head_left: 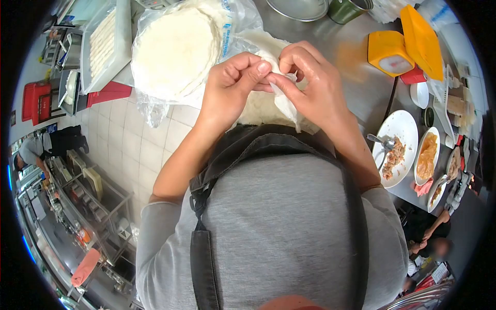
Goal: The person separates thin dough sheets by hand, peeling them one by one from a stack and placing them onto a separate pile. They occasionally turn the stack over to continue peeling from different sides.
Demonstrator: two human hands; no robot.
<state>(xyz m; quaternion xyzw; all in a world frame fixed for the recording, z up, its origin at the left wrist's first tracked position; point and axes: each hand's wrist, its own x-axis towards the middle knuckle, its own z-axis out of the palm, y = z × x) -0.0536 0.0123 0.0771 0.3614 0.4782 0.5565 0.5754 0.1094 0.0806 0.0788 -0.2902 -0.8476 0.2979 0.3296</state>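
Both hands meet at the top centre of the head view over a metal table. My left hand (233, 85) pinches one side of a thin white wrapper sheet (283, 101), thumb against fingers. On its other side my right hand (313, 80) grips the same sheet with curled fingers. The sheet is bunched between the hands, and a loose end hangs down. Whether anything lies inside it cannot be seen. Left of my hands, a stack of round white sheets (174, 53) rests on a plastic bag. Another pale sheet (258, 109) lies beneath my hands.
A tray (126, 39) of white rolls is at the upper left. A yellow scale (385, 51) and a green can (347, 9) stand at the back. On the right are a plate (408, 121) with filling and a spoon, and more dishes. Other people are at far left and lower right.
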